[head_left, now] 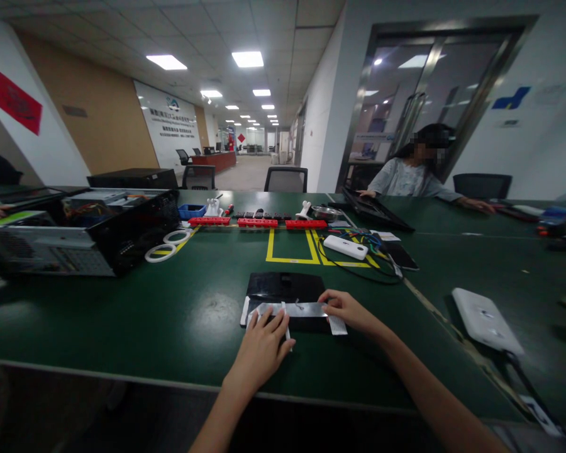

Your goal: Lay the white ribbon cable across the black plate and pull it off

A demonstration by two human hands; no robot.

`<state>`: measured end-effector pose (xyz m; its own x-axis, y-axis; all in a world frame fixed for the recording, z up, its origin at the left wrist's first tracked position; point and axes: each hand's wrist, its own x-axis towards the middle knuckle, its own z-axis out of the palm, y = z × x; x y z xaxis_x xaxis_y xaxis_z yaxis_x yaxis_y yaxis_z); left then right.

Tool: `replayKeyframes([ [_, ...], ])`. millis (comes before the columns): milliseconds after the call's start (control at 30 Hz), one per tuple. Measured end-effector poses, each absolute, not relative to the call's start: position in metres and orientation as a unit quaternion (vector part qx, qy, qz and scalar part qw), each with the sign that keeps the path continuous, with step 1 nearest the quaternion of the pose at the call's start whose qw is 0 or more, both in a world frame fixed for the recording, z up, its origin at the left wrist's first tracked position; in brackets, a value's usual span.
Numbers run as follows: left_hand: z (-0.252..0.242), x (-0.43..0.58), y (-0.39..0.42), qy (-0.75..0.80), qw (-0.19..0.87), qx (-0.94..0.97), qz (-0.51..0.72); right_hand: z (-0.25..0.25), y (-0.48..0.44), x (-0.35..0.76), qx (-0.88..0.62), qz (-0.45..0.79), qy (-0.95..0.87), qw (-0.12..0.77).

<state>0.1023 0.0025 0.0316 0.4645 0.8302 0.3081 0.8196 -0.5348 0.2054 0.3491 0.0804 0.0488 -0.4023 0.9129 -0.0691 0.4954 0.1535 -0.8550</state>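
A black, flat panel-like piece [283, 284] lies on the green table in front of me. Across its near part runs a shiny silver strip [306, 309], with white pieces at its left end and a white paper-like flap [338, 325] at its right. My left hand [261, 352] rests on the strip's left part, fingers stretched out and pressing down. At the other end, my right hand [346, 309] pinches the strip's right end between thumb and fingers. Whether the strip is stuck to the panel I cannot tell.
An opened computer case [94, 233] stands at the left, beside two white rings [160, 253]. Red trays [258, 223] line the back. A white device [345, 246] and cables lie right of centre. Another white box [487, 321] lies right. A person [408, 173] sits opposite.
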Motion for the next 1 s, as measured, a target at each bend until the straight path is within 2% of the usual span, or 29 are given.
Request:
replayKeyframes([
  [233, 0.038, 0.102, 0.003, 0.491, 0.059, 0.848, 0.193, 0.051, 0.079, 0.349, -0.488, 0.426, -0.722, 0.246],
  [400, 0.042, 0.077, 0.001, 0.479, 0.123, 0.823, 0.279, 0.054, 0.076, 0.348, -0.493, 0.424, -0.720, 0.243],
  [700, 0.020, 0.026, -0.001, 0.552, 0.036, 0.764, 0.332, 0.057, 0.075, 0.348, -0.496, 0.433, -0.712, 0.244],
  [1000, 0.018, 0.026, -0.004, 0.549, 0.067, 0.766, 0.327, 0.061, 0.073, 0.346, -0.446, 0.458, -0.710, 0.296],
])
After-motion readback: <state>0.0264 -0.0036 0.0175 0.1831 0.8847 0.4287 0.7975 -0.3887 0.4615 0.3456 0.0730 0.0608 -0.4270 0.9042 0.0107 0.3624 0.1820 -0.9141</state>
